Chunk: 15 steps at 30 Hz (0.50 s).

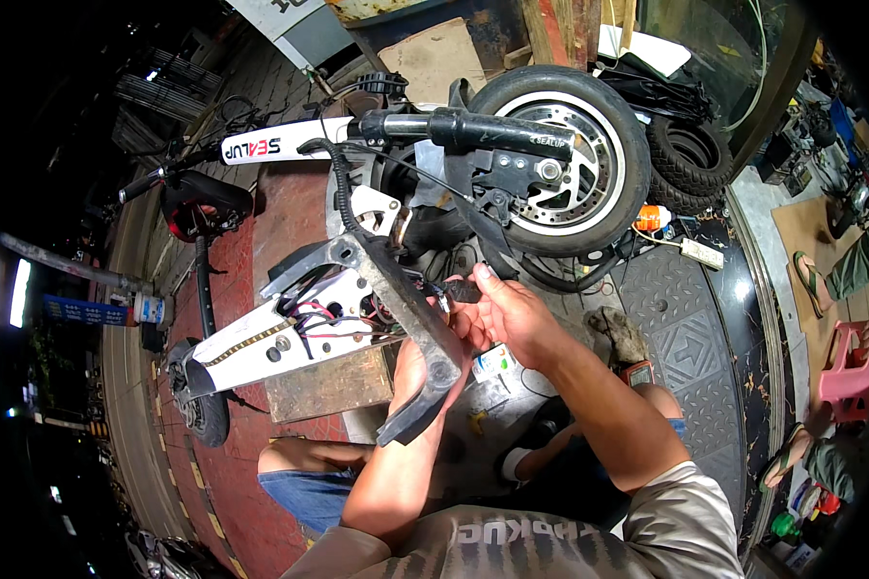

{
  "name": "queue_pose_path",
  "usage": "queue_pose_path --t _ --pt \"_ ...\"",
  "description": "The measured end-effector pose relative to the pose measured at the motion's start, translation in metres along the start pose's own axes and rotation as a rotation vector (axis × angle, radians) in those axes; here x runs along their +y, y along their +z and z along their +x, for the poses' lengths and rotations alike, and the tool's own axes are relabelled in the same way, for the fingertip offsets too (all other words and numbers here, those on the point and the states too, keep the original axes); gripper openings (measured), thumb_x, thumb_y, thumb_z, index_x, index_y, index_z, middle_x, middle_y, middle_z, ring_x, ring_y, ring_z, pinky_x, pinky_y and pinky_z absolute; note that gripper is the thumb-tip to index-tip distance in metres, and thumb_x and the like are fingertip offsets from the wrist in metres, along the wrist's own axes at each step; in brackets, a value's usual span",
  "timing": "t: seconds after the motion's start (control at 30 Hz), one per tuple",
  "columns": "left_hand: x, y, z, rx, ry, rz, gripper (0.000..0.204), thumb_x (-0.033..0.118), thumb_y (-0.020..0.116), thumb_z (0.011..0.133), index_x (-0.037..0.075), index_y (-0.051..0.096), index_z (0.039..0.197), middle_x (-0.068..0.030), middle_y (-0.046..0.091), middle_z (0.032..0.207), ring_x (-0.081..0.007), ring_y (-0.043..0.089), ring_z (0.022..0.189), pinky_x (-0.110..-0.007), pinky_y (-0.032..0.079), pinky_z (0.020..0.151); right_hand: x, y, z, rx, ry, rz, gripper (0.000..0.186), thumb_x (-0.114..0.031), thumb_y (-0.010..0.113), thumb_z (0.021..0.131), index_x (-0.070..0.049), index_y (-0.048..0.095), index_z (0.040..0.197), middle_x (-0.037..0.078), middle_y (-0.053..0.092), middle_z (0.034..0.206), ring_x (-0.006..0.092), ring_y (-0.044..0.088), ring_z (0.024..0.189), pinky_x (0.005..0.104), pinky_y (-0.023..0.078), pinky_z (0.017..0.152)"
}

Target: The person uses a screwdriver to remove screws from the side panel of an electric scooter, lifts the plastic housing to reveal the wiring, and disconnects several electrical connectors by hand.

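An electric scooter lies on its side before me, its white deck (251, 352) opened to show black and red wires (323, 314). A worn black end bracket (410, 314) sits across the deck's near end. My left hand (411, 374) reaches up behind this bracket, which hides much of it; its curled fingers come out beside my right hand, and what they hold is hidden. My right hand (519, 317) is closed, with thumb and fingers pinching a small dark piece (463, 290) just right of the bracket. I cannot make out its kind.
The front wheel (623, 169) with its brake disc lies beyond my hands. A wooden block (323, 386) is under the deck. Spare tyres (690, 154), an orange-white bottle (652, 217) and a white power strip (702, 254) lie right. Another person sits near a pink stool (848, 372).
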State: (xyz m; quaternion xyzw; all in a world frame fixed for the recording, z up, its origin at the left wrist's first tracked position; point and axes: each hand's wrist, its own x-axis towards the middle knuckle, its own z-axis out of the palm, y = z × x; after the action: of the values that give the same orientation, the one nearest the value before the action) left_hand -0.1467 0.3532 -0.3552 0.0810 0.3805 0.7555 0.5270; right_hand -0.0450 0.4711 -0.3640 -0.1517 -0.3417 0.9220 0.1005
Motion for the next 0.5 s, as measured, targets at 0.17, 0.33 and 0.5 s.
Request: queue_pose_path --t 0.17,0.33,0.5 --pt "0.004 0.010 -0.005 -0.044 -0.016 -0.068 0.032 0.038 0.066 0.100 0.010 0.070 0.114 -0.0030 0.067 0.095 -0.0215 0.057 0.087 -0.036 0.046 0.081 0.004 0.000 0.001 0.033 -0.128 -0.135 0.043 -0.044 0.056 0.107 -0.004 0.073 0.108 0.003 0.069 0.079 0.0069 0.056 0.061 0.0226 0.043 0.055" --pt "0.000 -0.003 -0.004 -0.121 0.002 -0.145 0.034 0.033 0.056 0.106 0.001 0.063 0.112 -0.0106 0.064 0.096 -0.0274 0.059 0.087 -0.043 0.047 0.087 0.012 0.001 0.004 0.089 -0.251 -0.255 0.039 -0.038 0.060 0.106 -0.004 0.068 0.089 0.002 0.066 0.073 0.0061 0.052 0.056 0.0218 0.041 0.051" --pt "-0.003 -0.015 0.001 -0.179 0.024 -0.062 0.034 0.034 0.055 0.106 0.001 0.062 0.102 -0.0123 0.063 0.094 -0.0307 0.061 0.090 -0.041 0.047 0.089 0.016 0.002 0.006 0.134 -0.293 -0.275 0.045 -0.038 0.055 0.108 -0.003 0.068 0.084 0.004 0.064 0.068 0.0064 0.050 0.053 0.0217 0.040 0.050"
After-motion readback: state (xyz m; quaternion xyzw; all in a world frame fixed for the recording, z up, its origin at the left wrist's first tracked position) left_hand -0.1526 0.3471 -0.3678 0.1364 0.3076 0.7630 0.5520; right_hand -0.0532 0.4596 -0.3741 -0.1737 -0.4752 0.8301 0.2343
